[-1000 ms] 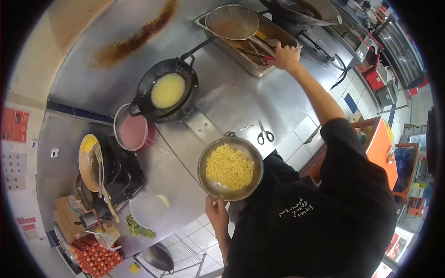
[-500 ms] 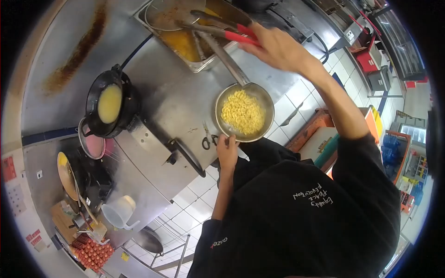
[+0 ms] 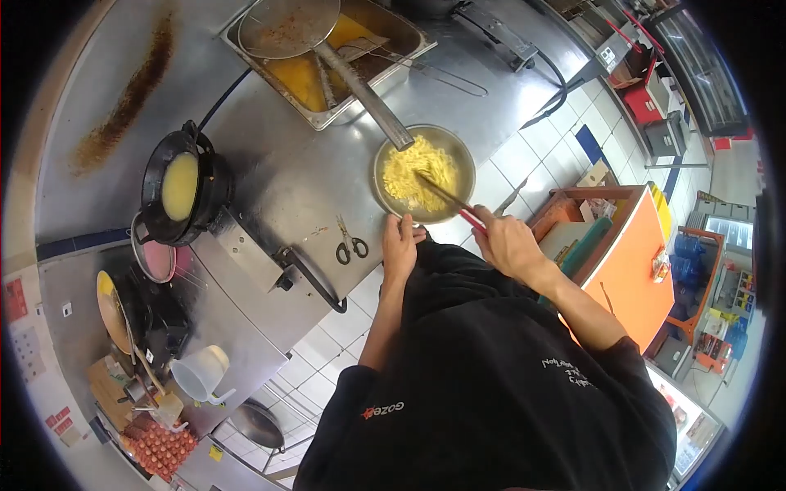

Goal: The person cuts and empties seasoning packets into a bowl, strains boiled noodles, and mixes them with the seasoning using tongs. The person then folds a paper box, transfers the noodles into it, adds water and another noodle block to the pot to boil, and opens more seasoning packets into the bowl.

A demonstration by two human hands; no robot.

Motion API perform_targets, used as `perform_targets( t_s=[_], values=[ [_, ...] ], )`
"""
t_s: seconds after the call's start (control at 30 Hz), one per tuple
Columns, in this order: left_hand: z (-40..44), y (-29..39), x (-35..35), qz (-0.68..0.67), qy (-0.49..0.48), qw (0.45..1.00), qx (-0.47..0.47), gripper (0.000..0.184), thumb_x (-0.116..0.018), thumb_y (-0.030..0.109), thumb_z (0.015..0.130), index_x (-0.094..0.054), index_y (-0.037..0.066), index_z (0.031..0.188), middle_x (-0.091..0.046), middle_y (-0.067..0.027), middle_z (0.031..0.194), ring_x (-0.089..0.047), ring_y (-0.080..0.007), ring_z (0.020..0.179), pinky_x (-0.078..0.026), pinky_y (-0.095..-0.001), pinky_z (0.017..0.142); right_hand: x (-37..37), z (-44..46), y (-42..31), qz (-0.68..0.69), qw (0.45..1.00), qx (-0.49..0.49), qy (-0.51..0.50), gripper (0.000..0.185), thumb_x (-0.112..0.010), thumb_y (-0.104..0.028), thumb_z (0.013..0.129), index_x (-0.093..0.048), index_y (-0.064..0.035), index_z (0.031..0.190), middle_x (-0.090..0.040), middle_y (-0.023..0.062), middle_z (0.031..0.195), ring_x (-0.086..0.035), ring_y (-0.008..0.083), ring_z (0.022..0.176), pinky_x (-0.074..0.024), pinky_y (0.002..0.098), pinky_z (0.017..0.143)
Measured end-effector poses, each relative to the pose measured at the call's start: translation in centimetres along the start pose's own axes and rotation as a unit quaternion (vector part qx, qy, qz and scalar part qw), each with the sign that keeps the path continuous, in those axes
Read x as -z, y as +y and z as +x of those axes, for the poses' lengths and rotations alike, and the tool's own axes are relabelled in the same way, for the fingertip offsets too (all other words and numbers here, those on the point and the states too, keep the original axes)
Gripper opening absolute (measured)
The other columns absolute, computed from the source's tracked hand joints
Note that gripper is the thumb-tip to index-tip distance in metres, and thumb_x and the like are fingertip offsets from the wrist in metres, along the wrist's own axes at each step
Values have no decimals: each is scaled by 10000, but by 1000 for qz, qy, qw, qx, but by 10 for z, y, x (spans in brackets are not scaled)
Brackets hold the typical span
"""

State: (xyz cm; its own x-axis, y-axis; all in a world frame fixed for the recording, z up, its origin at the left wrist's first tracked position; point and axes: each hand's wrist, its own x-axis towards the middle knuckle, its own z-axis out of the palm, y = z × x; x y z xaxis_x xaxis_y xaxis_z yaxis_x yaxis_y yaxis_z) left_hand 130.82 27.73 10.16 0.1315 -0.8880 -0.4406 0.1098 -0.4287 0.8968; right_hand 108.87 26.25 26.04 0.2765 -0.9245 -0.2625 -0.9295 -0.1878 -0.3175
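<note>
A round metal bowl (image 3: 465, 155) of yellow noodles (image 3: 399, 173) sits at the counter's edge. My left hand (image 3: 401, 250) grips its near rim with the fingertips. Closed around red-handled tongs (image 3: 446, 196), my right hand (image 3: 512, 245) is low at the bowl's right side, and the tong tips are down in the noodles. A long-handled strainer (image 3: 288, 26) lies over a metal tray (image 3: 334, 119) of orange-yellow liquid, its handle end reaching over the bowl's far rim. Black-handled scissors (image 3: 344, 252) rest on the counter left of my left hand.
To the left, a black wok (image 3: 151, 192) holds yellowish liquid on a burner. A plastic jug (image 3: 196, 372) and stacked eggs (image 3: 160, 446) stand at lower left. An orange cabinet (image 3: 626, 278) is on the right, beyond the tiled floor.
My right hand has come down from above the tray to the bowl, bringing the tong tips into the noodles. My left hand stays at the rim.
</note>
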Motion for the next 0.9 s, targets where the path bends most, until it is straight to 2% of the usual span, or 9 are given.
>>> perform_targets(
  t_s=[0.13, 0.27, 0.3, 0.47, 0.53, 0.6, 0.7, 0.8, 0.9],
  values=[
    [9, -2, 6, -57, 27, 998, -2, 326, -514, 270, 1159, -558, -48, 1098, -717, -198, 1004, -772, -233, 854, -667, -343, 760, 39, -16, 35, 12, 998, 4, -61, 321, -652, -223, 1017, -614, -12, 1257, -688, 279, 734, -709, 481, 709, -576, 589, 662],
    [11, 1, 9, 31, -14, 999, 8, 330, -521, 260, 1152, -559, -61, 1086, -725, -201, 968, -779, -241, 876, -666, -345, 769, 16, 25, 15, -39, 999, -37, -10, 243, -646, -218, 1019, -673, -44, 1187, -708, 265, 746, -718, 483, 707, -579, 591, 653],
    [12, 5, 10, 32, -22, 999, 24, 330, -524, 256, 1150, -559, -64, 1079, -726, -200, 959, -781, -244, 884, -666, -343, 770, 12, 21, 8, -24, 1000, 8, 9, 244, -651, -224, 1013, -683, -49, 1180, -725, 256, 771, -728, 475, 713, -587, 583, 654],
    [10, 10, 19, 50, -20, 998, 22, 333, -521, 252, 1149, -561, -64, 1052, -734, -206, 964, -781, -243, 885, -665, -349, 765, 42, 18, 42, -8, 998, -2, -60, 307, -659, -224, 1002, -661, -71, 1268, -732, 245, 786, -744, 451, 743, -597, 573, 663],
    [10, 2, 16, 44, -27, 999, 18, 332, -520, 251, 1149, -563, -61, 1046, -738, -205, 956, -781, -242, 882, -665, -352, 762, 27, 29, 29, -35, 999, -32, 1, 332, -667, -229, 996, -663, -82, 1294, -723, 241, 766, -740, 449, 734, -596, 574, 667],
    [15, -2, 15, 33, -26, 999, 9, 323, -523, 244, 1147, -573, -65, 1069, -743, -207, 964, -780, -237, 883, -662, -348, 754, 10, 23, 15, -33, 999, 34, -13, 348, -678, -217, 987, -659, -65, 1300, -719, 234, 752, -728, 452, 710, -592, 564, 655],
    [11, -2, 17, 36, -16, 999, 1, 318, -532, 248, 1143, -575, -60, 1077, -742, -206, 965, -779, -233, 881, -661, -351, 760, 34, 14, 24, -18, 999, 30, -22, 365, -687, -228, 985, -659, -67, 1311, -706, 240, 728, -716, 468, 695, -584, 567, 649],
    [10, -7, 14, 40, -22, 999, -12, 323, -537, 260, 1142, -566, -49, 1054, -748, -208, 973, -778, -232, 861, -651, -353, 761, 37, 12, 20, 21, 999, 12, 49, 400, -687, -247, 988, -650, -69, 1344, -695, 252, 710, -711, 487, 699, -584, 575, 661],
    [8, 5, 11, 38, -24, 999, 12, 281, -524, 233, 1149, -579, -36, 1091, -720, -180, 1000, -754, -227, 906, -650, -351, 826, 29, 3, -1, 12, 996, 43, -72, 345, -667, -223, 990, -697, -56, 1291, -696, 255, 716, -722, 472, 729, -592, 570, 696]
  ],
)
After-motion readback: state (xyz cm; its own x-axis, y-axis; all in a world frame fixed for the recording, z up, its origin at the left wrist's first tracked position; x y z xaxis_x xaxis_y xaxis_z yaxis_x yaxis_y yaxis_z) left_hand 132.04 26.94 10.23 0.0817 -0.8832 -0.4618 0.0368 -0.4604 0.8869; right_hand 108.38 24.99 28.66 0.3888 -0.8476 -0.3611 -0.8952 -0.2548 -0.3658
